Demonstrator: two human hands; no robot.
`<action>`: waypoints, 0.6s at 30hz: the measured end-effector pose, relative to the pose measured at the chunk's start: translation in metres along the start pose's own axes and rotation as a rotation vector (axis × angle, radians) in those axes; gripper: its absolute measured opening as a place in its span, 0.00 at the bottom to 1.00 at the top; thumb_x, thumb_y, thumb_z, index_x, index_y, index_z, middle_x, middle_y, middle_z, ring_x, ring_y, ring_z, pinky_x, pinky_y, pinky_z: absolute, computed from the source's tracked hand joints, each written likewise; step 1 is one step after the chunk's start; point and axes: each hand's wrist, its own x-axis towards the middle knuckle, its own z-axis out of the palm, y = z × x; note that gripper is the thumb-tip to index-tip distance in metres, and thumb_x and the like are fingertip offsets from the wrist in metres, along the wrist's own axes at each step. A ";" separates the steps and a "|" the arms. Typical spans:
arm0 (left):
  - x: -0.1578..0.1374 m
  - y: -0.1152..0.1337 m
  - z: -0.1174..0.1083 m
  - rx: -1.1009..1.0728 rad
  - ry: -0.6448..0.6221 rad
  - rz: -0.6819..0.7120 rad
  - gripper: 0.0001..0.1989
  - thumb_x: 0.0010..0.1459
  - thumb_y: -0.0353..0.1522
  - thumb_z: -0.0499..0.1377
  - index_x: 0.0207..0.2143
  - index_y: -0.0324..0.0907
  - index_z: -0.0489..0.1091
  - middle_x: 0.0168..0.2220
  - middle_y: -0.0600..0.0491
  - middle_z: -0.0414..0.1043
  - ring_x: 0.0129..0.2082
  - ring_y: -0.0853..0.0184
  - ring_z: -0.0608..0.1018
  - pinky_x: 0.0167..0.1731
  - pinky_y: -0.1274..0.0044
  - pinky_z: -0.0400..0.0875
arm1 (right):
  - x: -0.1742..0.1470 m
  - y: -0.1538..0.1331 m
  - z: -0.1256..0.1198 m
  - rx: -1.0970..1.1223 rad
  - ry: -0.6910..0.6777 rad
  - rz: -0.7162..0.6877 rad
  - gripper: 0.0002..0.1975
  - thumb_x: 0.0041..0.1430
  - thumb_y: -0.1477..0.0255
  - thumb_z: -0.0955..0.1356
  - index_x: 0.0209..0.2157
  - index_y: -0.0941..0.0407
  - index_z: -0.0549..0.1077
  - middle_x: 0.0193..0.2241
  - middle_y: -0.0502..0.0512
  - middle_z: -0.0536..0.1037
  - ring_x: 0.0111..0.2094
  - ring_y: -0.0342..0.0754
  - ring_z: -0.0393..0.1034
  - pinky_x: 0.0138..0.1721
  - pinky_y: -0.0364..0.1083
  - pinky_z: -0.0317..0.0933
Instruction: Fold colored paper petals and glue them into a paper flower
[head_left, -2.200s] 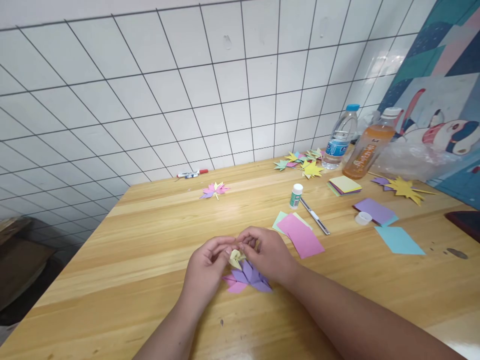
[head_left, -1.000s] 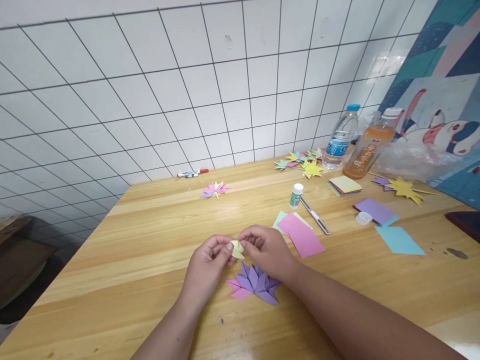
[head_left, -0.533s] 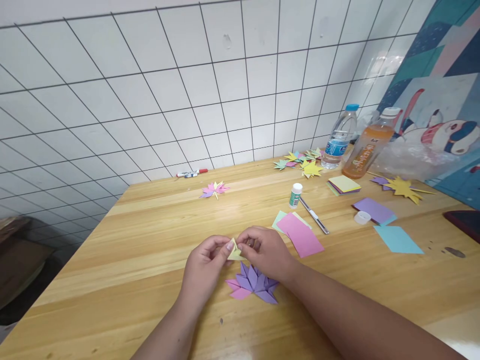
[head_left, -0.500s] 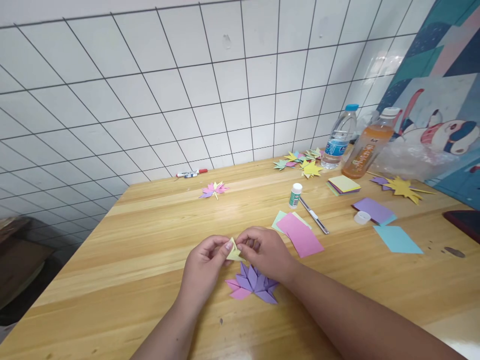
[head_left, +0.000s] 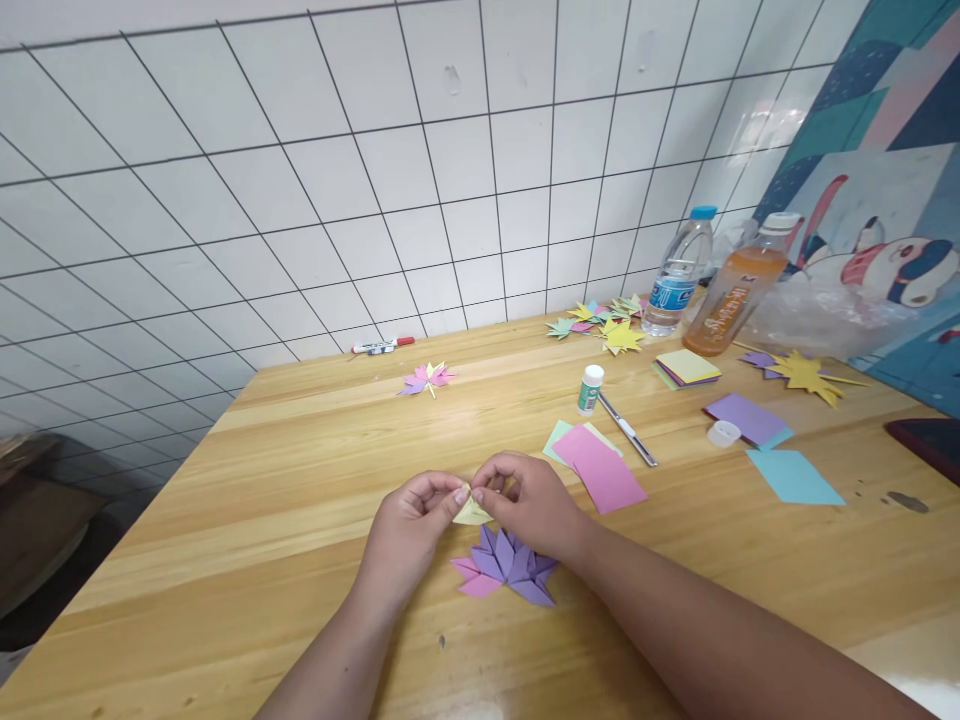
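Note:
Between my two hands is a small folded piece of pale yellow paper (head_left: 472, 513). My left hand (head_left: 420, 520) pinches its left top edge with thumb and fingers. On the other side my right hand (head_left: 529, 500) is closed on the same paper, thumb near the left thumb. Part of the paper is hidden behind the fingertips. Just below it on the table lies a folded paper leaf (head_left: 510, 568) of purple points with pink ones at its left; my right wrist is close to its upper right edge.
Pink paper (head_left: 600, 470) lies right of my hands, near a utility knife (head_left: 628, 430) and a glue stick (head_left: 590, 391). Farther right are a cap (head_left: 724, 434), blue paper (head_left: 796, 476) and a sticky-note stack (head_left: 686, 369). Two bottles (head_left: 679, 275) stand by the tiled wall (head_left: 450, 180).
My fingertips have come closer together over the top of the yellow paper, covering more of it. Its lower edge now looks wider. The things on the table have stayed put.

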 end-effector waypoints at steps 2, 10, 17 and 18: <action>0.000 0.000 0.000 -0.002 -0.029 -0.004 0.12 0.45 0.39 0.64 0.28 0.40 0.73 0.28 0.51 0.76 0.31 0.64 0.77 0.33 0.76 0.70 | -0.001 -0.002 -0.002 -0.093 0.050 -0.093 0.03 0.51 0.73 0.67 0.30 0.55 0.73 0.29 0.49 0.75 0.30 0.42 0.67 0.30 0.40 0.59; -0.003 -0.001 0.003 0.105 -0.030 0.020 0.13 0.46 0.40 0.64 0.29 0.40 0.72 0.28 0.50 0.77 0.29 0.64 0.77 0.30 0.77 0.70 | -0.003 -0.003 -0.004 -0.284 0.092 -0.221 0.02 0.52 0.72 0.69 0.27 0.54 0.72 0.29 0.50 0.75 0.34 0.45 0.66 0.36 0.44 0.57; -0.003 -0.002 0.003 0.097 -0.024 0.031 0.13 0.46 0.41 0.63 0.29 0.41 0.74 0.30 0.50 0.78 0.30 0.65 0.77 0.30 0.78 0.69 | -0.002 -0.003 -0.003 -0.225 0.094 -0.171 0.04 0.55 0.74 0.66 0.27 0.55 0.70 0.28 0.49 0.73 0.29 0.42 0.65 0.31 0.42 0.55; -0.002 -0.003 0.003 0.086 -0.022 0.024 0.13 0.45 0.41 0.64 0.29 0.41 0.74 0.29 0.51 0.78 0.29 0.65 0.77 0.29 0.78 0.69 | -0.002 -0.003 -0.003 -0.214 0.096 -0.168 0.04 0.55 0.74 0.65 0.27 0.55 0.70 0.28 0.48 0.72 0.29 0.42 0.64 0.31 0.41 0.55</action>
